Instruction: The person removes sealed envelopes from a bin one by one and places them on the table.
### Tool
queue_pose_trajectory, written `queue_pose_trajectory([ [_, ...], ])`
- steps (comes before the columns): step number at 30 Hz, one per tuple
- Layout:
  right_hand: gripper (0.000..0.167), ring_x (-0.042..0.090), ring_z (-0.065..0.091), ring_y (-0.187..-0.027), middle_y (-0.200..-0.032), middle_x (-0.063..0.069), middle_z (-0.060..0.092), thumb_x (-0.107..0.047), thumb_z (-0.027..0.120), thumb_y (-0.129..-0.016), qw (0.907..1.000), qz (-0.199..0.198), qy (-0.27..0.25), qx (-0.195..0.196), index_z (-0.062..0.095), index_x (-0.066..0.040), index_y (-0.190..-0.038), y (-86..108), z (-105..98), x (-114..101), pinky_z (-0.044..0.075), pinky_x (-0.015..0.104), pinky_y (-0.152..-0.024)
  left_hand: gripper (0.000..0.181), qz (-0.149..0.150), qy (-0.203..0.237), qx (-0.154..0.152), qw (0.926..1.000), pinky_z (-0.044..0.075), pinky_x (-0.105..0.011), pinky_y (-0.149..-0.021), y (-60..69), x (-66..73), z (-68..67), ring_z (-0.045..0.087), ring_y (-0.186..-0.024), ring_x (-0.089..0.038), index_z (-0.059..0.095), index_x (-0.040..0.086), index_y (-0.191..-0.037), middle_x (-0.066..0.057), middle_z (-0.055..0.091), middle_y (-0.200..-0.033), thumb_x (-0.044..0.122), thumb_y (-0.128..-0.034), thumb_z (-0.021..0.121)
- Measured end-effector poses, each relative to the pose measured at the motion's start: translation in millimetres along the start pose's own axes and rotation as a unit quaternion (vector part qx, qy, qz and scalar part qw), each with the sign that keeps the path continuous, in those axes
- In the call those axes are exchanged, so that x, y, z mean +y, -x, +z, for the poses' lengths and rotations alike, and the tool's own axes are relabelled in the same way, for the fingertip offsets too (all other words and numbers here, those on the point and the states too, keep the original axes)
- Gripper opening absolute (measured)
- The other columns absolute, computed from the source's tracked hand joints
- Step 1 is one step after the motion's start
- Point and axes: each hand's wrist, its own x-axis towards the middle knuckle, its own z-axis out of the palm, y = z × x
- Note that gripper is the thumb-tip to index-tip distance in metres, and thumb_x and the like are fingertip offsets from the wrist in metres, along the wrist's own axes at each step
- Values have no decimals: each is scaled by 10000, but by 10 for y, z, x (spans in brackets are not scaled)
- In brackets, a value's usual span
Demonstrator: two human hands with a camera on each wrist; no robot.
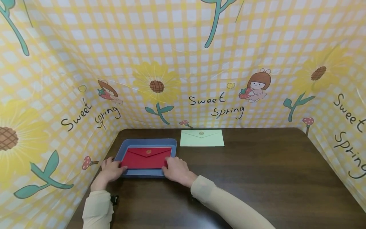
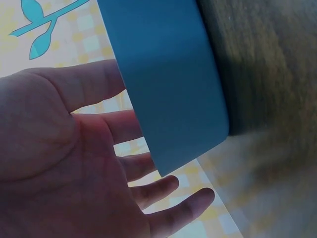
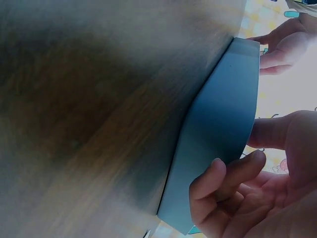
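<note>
A red envelope (image 1: 147, 158) with a gold seal lies inside a blue tray (image 1: 148, 173) at the left of the table. My left hand (image 1: 111, 170) grips the tray's front left corner, its thumb over the rim close to the envelope and its other fingers along the outer left side. At the right end, my right hand (image 1: 177, 170) holds the tray with the thumb over the rim and curled fingers against the outside wall. In the right wrist view, the tray wall (image 3: 218, 109) stands on the table. The envelope is out of sight in both wrist views.
A pale green envelope (image 1: 201, 138) with a gold seal lies on the brown table (image 1: 251, 178), by the back edge and right of the tray. A yellow checked cloth (image 1: 183, 73) with printed flowers hangs around the back and sides.
</note>
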Motion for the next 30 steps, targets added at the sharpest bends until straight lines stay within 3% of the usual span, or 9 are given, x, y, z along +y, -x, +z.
queue_pose_trajectory([
  [7,183,144,535,-532,-631,-12,534,-216,726,-989,9999,-74,42,93,611,-125,-879,4,-3,4,440,306,-471,509,-314,42,163,9994,380,-760,-999,-28,-9,20,179,-1317,-656,577,-195,-1256,-509,276,-1402,230,-994,676],
  [12,137,139,540,-529,-638,-17,540,-212,729,-989,9999,-104,1,136,657,-100,-957,-8,-7,9,448,297,-471,506,-476,162,179,9986,382,-760,-993,-38,0,30,175,-1316,-638,562,-193,-1250,-488,266,-1411,233,-1001,672],
  [30,210,119,558,-548,-692,-43,571,-203,748,-971,9997,-163,-173,74,680,-72,-1121,1,-60,31,476,271,-502,238,-660,325,347,9967,382,-747,-962,-62,20,43,191,-1309,-614,582,-68,-1016,-468,292,-1398,168,-1044,569],
])
